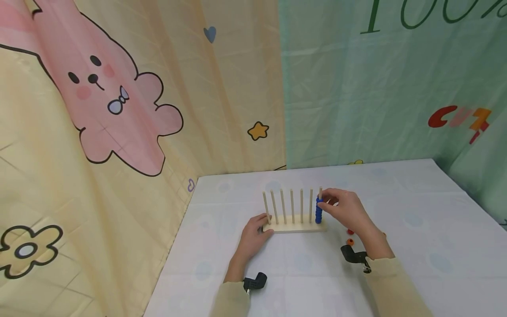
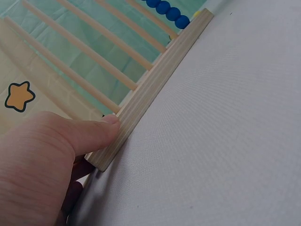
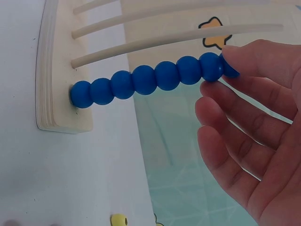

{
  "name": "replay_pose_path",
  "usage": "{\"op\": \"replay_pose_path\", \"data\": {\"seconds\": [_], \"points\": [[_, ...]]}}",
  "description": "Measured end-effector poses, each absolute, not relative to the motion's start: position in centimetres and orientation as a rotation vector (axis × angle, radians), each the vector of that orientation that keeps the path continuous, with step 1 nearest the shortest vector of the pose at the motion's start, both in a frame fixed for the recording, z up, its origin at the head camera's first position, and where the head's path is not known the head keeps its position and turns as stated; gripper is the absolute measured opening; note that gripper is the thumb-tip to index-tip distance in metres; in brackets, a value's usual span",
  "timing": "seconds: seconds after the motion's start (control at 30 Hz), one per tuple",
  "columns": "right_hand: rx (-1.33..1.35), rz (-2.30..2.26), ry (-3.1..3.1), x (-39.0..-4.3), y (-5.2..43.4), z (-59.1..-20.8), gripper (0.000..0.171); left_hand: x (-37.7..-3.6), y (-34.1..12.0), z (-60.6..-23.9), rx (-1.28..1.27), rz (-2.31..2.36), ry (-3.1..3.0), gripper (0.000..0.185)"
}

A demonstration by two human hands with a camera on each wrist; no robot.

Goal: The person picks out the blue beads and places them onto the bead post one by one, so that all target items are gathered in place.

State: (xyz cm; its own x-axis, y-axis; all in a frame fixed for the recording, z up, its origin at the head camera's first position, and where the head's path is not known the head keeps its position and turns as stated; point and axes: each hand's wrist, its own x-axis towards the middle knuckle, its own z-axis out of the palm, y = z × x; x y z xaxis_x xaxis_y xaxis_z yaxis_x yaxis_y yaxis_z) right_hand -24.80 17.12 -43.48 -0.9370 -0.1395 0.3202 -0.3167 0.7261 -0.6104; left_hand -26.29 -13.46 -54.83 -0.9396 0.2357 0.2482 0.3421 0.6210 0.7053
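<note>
A wooden peg rack (image 1: 295, 228) with several upright pegs stands on the white table. A column of blue beads (image 1: 318, 210) fills its rightmost peg. My right hand (image 1: 324, 200) pinches the top blue bead. In the right wrist view, the right hand (image 3: 221, 73) has a fingertip above and others below the blue beads (image 3: 146, 82). My left hand (image 1: 266, 226) grips the rack's left end. The left wrist view shows the left hand's thumb (image 2: 94, 132) pressed on the rack's front edge (image 2: 155, 80), with the blue beads (image 2: 167, 8) at the far end.
A red bead (image 1: 350, 231) and an orange bead (image 1: 350, 241) lie on the table (image 1: 416, 229) right of the rack. A yellow bead (image 3: 119, 220) lies nearby. Printed cloth hangs behind and to the left. The table's left edge is close to my left arm.
</note>
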Motion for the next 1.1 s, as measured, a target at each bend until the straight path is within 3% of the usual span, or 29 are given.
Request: {"op": "replay_pose_path", "data": {"seconds": [0.23,0.7,1.1], "points": [[0.393,0.995,-2.677,-25.1,17.4,-43.7,0.024,-26.6,-13.5,-55.0,-0.497,-1.212,-2.708,0.048],[0.384,0.911,-2.794,-24.7,19.0,-42.9,0.047,-27.4,-12.3,-54.6,-0.528,-1.209,-2.71,0.053],[0.361,0.727,-2.763,-22.5,21.7,-43.5,0.051,-24.4,-14.6,-52.4,-0.427,-1.015,-2.824,0.053]]}}
